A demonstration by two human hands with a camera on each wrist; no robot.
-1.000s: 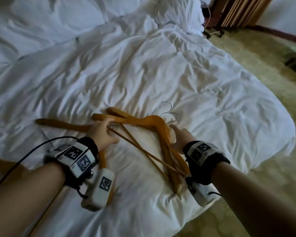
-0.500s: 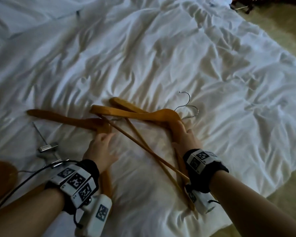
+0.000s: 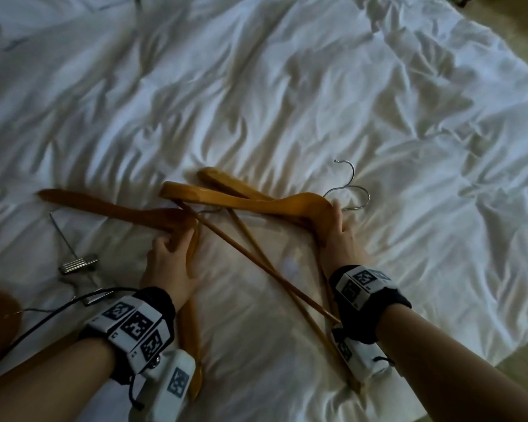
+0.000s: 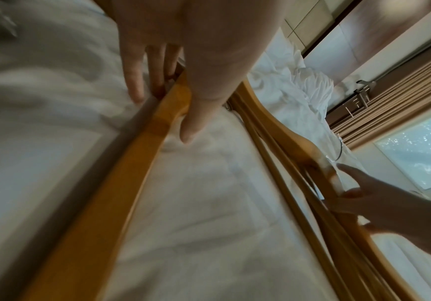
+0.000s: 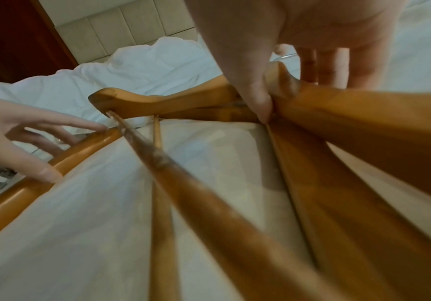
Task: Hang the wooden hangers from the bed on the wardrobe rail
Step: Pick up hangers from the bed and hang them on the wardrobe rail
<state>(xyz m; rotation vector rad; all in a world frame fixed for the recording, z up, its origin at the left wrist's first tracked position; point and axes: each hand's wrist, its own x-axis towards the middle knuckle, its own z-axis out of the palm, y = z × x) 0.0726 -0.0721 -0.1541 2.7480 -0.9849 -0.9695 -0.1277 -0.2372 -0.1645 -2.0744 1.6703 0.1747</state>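
Hangers (image 3: 244, 202) are seen lying crossed on the bed (image 3: 287, 86), lower centre; none is hung yet. The top pair is pinched at its neck by the right hand (image 3: 340, 236); one arm is touched by the left hand's (image 3: 171, 263) relaxed fingers (image 4: 134, 81).
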